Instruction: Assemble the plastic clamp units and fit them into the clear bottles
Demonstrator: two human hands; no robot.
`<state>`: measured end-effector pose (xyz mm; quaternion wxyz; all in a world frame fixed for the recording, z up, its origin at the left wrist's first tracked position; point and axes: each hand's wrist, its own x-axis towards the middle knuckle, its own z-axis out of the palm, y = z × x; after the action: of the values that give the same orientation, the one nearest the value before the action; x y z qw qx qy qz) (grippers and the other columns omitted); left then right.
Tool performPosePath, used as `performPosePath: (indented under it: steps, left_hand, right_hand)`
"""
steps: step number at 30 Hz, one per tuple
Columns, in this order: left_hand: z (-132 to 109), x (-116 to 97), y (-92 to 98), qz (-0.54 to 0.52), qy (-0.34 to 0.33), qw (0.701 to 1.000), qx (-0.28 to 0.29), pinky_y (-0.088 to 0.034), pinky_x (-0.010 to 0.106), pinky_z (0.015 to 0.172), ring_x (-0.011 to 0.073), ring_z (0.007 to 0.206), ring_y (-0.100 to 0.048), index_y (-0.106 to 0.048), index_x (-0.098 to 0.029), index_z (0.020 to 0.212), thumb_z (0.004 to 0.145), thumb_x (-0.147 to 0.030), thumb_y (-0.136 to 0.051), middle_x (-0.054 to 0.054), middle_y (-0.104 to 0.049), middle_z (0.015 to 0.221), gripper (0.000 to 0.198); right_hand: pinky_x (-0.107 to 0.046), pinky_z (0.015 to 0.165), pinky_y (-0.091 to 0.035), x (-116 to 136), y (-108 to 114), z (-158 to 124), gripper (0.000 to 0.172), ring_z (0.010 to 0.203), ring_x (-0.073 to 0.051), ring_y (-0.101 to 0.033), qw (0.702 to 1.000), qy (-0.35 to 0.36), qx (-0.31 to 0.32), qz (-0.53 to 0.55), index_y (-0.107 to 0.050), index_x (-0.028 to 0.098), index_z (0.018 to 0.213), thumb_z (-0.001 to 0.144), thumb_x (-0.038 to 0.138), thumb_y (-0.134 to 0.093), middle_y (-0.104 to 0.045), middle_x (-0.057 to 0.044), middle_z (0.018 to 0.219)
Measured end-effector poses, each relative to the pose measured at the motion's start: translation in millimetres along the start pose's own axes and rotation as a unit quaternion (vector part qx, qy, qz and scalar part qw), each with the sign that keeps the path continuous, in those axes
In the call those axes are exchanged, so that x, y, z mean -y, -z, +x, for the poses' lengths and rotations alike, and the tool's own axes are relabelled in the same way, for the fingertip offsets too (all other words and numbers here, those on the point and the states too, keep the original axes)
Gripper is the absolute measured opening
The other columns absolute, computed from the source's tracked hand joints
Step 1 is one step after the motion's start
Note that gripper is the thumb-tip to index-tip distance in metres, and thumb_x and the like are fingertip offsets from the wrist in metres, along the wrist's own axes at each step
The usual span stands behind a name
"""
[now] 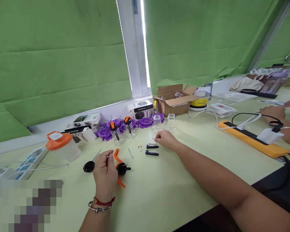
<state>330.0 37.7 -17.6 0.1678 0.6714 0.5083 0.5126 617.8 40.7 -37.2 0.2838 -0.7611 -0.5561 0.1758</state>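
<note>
My left hand [105, 168] is raised over the left side of the table, thumb and fingers pressed together; whatever it may hold is hidden. Beside it lie orange handle parts [117, 155], a black round piece [122, 169] with a stub, and a black disc [89, 166] with a metal rod. My right hand [168, 139] pinches at a small spring [153, 139] by its fingertips. Just below are a larger spring [152, 144] and two black tubular parts [151, 153]. Tiny brass-coloured bits [139, 146] and a metal pin [130, 153] lie between my hands.
Clear jars [171, 121] and purple lattice pieces [145, 122] stand along the back, with an open cardboard box [175, 104]. An orange-lidded container [62, 146] is at left. An orange power strip [253, 138] with cables lies right, near another person's hands [273, 112].
</note>
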Motion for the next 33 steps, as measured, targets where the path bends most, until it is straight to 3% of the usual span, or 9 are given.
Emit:
performPosePath:
  steps: [2,6,11,14,19,21,25,30,33]
  left_hand:
    - [10,8,4.9,0.078,-0.009,0.997,0.023,-0.045,0.034,0.071,0.0218,0.079,-0.060,-0.063,-0.020,0.090,0.083,-0.035,-0.047,0.008,-0.066,0.092,0.023]
    - [21,18,14.0,0.172,0.026,0.972,0.156,-0.038,0.029,0.052,0.0208,0.055,-0.056,-0.059,-0.022,0.067,0.082,-0.046,-0.045,0.004,-0.063,0.059,0.032]
    - [15,21,15.2,0.126,0.058,0.955,0.261,-0.030,0.026,0.044,0.0187,0.045,-0.052,-0.058,-0.023,0.058,0.071,-0.056,-0.055,0.002,-0.060,0.050,0.035]
    - [9,21,12.3,0.102,0.078,0.949,0.289,-0.030,0.026,0.045,0.0185,0.048,-0.053,-0.060,-0.023,0.063,0.064,-0.053,-0.064,0.001,-0.060,0.053,0.030]
    - [3,14,7.2,0.134,0.084,0.924,0.347,-0.032,0.026,0.049,0.0182,0.057,-0.053,-0.058,-0.020,0.072,0.066,-0.050,-0.063,0.001,-0.060,0.064,0.031]
    - [2,10,5.0,0.131,0.084,0.915,0.373,-0.034,0.027,0.052,0.0177,0.060,-0.052,-0.056,-0.019,0.072,0.068,-0.050,-0.061,0.000,-0.058,0.066,0.031]
    - [1,5,1.7,0.092,0.092,0.907,0.401,-0.037,0.028,0.058,0.0176,0.065,-0.052,-0.055,-0.018,0.076,0.073,-0.045,-0.057,0.001,-0.058,0.071,0.028]
    - [-1,0,1.2,0.030,0.067,0.916,0.396,-0.038,0.029,0.064,0.0167,0.071,-0.050,-0.051,-0.019,0.082,0.077,-0.039,-0.054,0.001,-0.058,0.079,0.020]
    - [-3,-5,2.5,-0.016,0.085,0.900,0.426,-0.039,0.029,0.066,0.0164,0.074,-0.051,-0.048,-0.019,0.093,0.077,-0.035,-0.056,0.002,-0.059,0.085,0.024]
  right_hand:
    - [-0.023,0.056,-0.038,-6,-5,12,0.012,0.068,-0.016,-0.059,1.000,-0.019,0.006,0.000,-0.068,0.015,0.068,0.072,0.026,-0.065,-0.067,-0.006,0.073]
    - [-0.024,0.055,-0.037,-13,-16,17,0.017,0.063,-0.015,-0.057,1.000,-0.025,0.014,0.003,-0.066,0.015,0.063,0.071,0.031,-0.068,-0.064,-0.005,0.065]
    - [-0.024,0.050,-0.032,-7,-8,6,0.033,0.056,-0.013,-0.048,1.000,-0.009,0.007,0.009,-0.060,0.016,0.057,0.078,0.041,-0.056,-0.055,-0.002,0.058]
    - [-0.022,0.048,-0.031,11,-5,-10,0.033,0.054,-0.011,-0.044,0.999,0.012,0.007,0.034,-0.061,0.017,0.063,0.081,0.043,-0.051,-0.053,0.000,0.059]
    - [-0.022,0.045,-0.030,59,-26,-54,0.032,0.046,-0.009,-0.039,0.975,0.070,0.187,0.098,-0.062,0.017,0.064,0.081,0.042,-0.050,-0.049,0.002,0.051]
    - [-0.022,0.047,-0.031,73,-38,-67,0.023,0.047,-0.009,-0.041,0.971,0.087,0.207,0.084,-0.062,0.016,0.061,0.077,0.032,-0.055,-0.053,0.001,0.053]
    - [-0.021,0.048,-0.036,80,-57,-77,0.008,0.048,-0.008,-0.045,0.939,0.022,0.296,0.174,-0.065,0.016,0.070,0.072,0.022,-0.059,-0.060,0.001,0.060]
    - [-0.018,0.044,-0.030,68,-70,-79,0.018,0.049,-0.007,-0.041,0.947,0.045,0.252,0.197,-0.061,0.015,0.068,0.060,0.026,-0.072,-0.053,0.005,0.055]
    - [-0.017,0.043,-0.030,64,-69,-82,0.034,0.053,-0.006,-0.043,0.948,0.080,0.238,0.194,-0.062,0.016,0.088,0.057,0.024,-0.075,-0.058,0.003,0.071]
